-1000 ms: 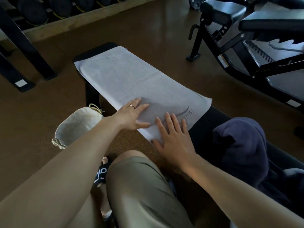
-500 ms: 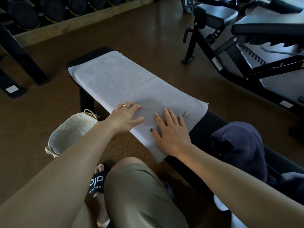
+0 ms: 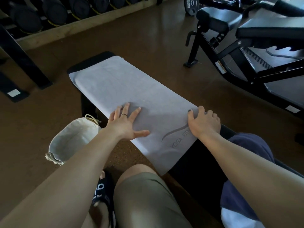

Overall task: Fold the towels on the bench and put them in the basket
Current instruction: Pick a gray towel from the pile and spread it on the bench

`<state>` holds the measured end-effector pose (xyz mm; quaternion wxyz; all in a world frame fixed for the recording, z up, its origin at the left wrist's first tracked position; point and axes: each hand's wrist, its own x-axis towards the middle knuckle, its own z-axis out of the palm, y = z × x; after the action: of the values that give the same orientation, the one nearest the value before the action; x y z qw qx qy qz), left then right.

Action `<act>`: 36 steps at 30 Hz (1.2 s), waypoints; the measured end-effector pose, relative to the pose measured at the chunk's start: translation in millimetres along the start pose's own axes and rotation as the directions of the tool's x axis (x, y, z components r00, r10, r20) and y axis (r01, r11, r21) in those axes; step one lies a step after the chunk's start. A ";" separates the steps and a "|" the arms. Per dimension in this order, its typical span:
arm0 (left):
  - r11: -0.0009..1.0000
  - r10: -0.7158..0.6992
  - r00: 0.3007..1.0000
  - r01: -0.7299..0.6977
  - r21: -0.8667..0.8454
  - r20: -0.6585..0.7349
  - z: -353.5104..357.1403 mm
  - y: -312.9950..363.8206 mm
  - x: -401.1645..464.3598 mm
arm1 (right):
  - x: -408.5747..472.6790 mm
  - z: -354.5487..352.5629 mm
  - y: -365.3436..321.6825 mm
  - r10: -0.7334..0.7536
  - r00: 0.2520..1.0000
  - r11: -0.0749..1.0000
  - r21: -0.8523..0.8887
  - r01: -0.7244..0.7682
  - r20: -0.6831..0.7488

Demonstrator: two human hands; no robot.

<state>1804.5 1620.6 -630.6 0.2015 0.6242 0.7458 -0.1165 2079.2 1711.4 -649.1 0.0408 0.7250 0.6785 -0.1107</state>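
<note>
beside bench (image 3: 92, 60), basket (image 3: 72, 140); left hand (image 3: 125, 122) flat on grey towel (image 3: 125, 86), right hand (image 3: 204, 123) gripping its edge.

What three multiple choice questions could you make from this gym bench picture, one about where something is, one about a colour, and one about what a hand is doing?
1. Where is the basket?
A. On the floor beside the bench
B. On the bench
C. On the person's lap

2. What colour is the spread towel?
A. Red
B. Light grey
C. Green

3. What is the left hand doing?
A. Lifting the basket
B. Gripping a weight
C. Resting flat on the towel

Answers: 1 A, it stands on the brown floor next to the bench leg. 2 B, the cloth is pale grey. 3 C, its fingers are spread on the towel, while the right hand curls over the towel's far edge.
</note>
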 end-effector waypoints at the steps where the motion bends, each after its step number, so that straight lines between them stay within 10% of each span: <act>1: 1.000 0.001 1.000 -0.001 -0.002 0.003 -0.3 0.0 -0.7 | 1.5 -2.1 0.3 0.020 1.000 1.000 -0.006 -0.020 0.014; 4: 1.000 -0.003 1.000 0.003 -0.005 0.001 -1.9 1.6 -2.4 | 6.2 -9.2 -12.7 0.037 0.999 0.993 -0.108 -0.037 -0.004; 10: 1.000 0.019 0.999 -0.020 -0.010 -0.038 3.8 -6.0 0.6 | 8.8 -8.1 -80.6 -0.474 0.880 0.880 -0.063 0.471 -0.033; 16: 0.999 0.044 0.998 -0.044 -0.016 -0.040 1.0 -13.0 -2.8 | 14.6 6.3 -87.4 -0.222 0.974 0.975 -0.034 0.221 -0.033; 21: 0.997 -0.048 0.973 0.034 -0.066 -0.227 -19.7 -37.1 25.3 | 35.7 0.0 -148.9 -0.551 0.833 0.834 -0.078 0.547 -0.053; 30: 0.952 -0.251 0.931 0.190 -0.238 -0.263 -39.5 -130.7 111.1 | 106.0 14.1 -268.7 -0.674 0.739 0.734 -0.115 0.669 -0.002; 36: 0.725 -0.495 0.839 0.255 -0.639 -0.227 -61.2 -192.2 157.2 | 148.1 12.9 -344.3 -0.723 0.690 0.687 -0.099 0.720 0.003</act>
<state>1585.1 1748.4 -661.1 0.2055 0.3736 0.8813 0.2038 1744.1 1879.1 -662.2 0.0151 0.3991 0.9139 -0.0730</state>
